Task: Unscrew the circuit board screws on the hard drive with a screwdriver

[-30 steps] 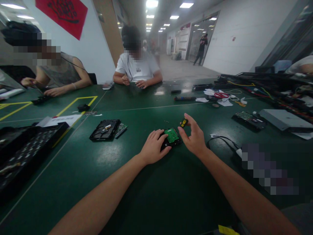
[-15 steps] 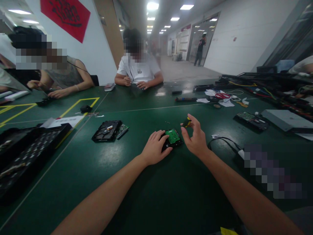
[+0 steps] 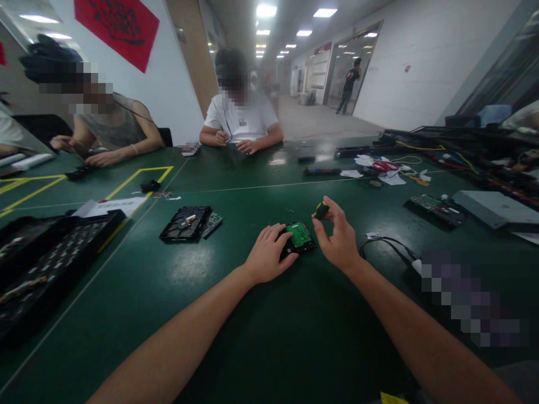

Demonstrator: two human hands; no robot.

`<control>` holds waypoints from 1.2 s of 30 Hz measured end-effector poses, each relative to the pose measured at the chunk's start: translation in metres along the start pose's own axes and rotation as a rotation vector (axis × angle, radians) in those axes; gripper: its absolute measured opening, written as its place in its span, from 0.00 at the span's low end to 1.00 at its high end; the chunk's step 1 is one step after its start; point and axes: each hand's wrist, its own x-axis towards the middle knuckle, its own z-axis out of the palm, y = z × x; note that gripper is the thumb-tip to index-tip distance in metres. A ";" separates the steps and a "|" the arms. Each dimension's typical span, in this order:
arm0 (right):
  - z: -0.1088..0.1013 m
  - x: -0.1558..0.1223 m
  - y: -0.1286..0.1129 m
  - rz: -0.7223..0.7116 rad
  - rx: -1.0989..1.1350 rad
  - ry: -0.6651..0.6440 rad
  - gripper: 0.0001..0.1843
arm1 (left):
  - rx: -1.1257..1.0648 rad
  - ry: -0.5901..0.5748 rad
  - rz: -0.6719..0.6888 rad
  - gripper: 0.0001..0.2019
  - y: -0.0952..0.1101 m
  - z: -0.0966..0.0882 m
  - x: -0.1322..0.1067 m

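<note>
A hard drive point(image 3: 300, 235) lies on the green table with its green circuit board facing up. My left hand point(image 3: 266, 256) grips its left side, fingers over the top and thumb along the near edge. Between thumb and fingers, my right hand point(image 3: 338, 235) holds a screwdriver point(image 3: 321, 211) by its black and yellow handle, at the drive's right edge. The tip is too fine to make out. Several tiny bits, perhaps screws, lie just beyond the drive. To the left is another black drive point(image 3: 185, 223), with a loose circuit board point(image 3: 213, 224) against it.
Black trays point(image 3: 63, 264) stand at the left. On the right are another hard drive point(image 3: 435, 210), a grey metal box point(image 3: 497, 209) and a black cable point(image 3: 389, 240). Paper scraps and cables lie farther back. Two people sit across the table point(image 3: 236, 292), working with their hands.
The screwdriver handle has turned a little in my right fingers, showing its yellow differently. My left hand and the drive keep their places; the whole view has shifted slightly.
</note>
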 end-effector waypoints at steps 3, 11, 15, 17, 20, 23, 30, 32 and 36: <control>0.000 -0.001 0.001 0.000 0.008 -0.007 0.36 | 0.003 0.000 0.002 0.29 0.000 0.000 0.000; 0.000 0.000 0.003 -0.040 -0.048 -0.010 0.37 | 0.007 -0.007 0.000 0.30 0.001 -0.001 0.000; 0.000 0.001 -0.001 -0.033 -0.036 -0.034 0.37 | 0.014 -0.011 0.000 0.30 0.000 0.000 0.000; 0.000 0.001 -0.002 -0.011 -0.019 -0.056 0.38 | 0.017 -0.011 0.000 0.30 0.000 0.000 0.000; 0.000 0.000 -0.002 0.023 0.011 -0.080 0.38 | 0.025 -0.013 -0.001 0.30 -0.001 0.001 0.001; 0.001 0.000 -0.001 0.010 0.007 -0.061 0.40 | 0.024 -0.008 0.001 0.30 0.000 0.001 0.000; -0.001 0.001 -0.001 -0.006 -0.010 -0.044 0.42 | 0.015 0.003 0.001 0.30 -0.001 0.001 0.000; -0.001 0.001 -0.002 -0.011 0.003 -0.065 0.41 | 0.012 0.008 0.004 0.30 -0.001 0.001 0.000; 0.000 0.001 -0.001 -0.033 0.000 -0.057 0.40 | 0.017 0.012 0.010 0.30 -0.001 0.002 0.000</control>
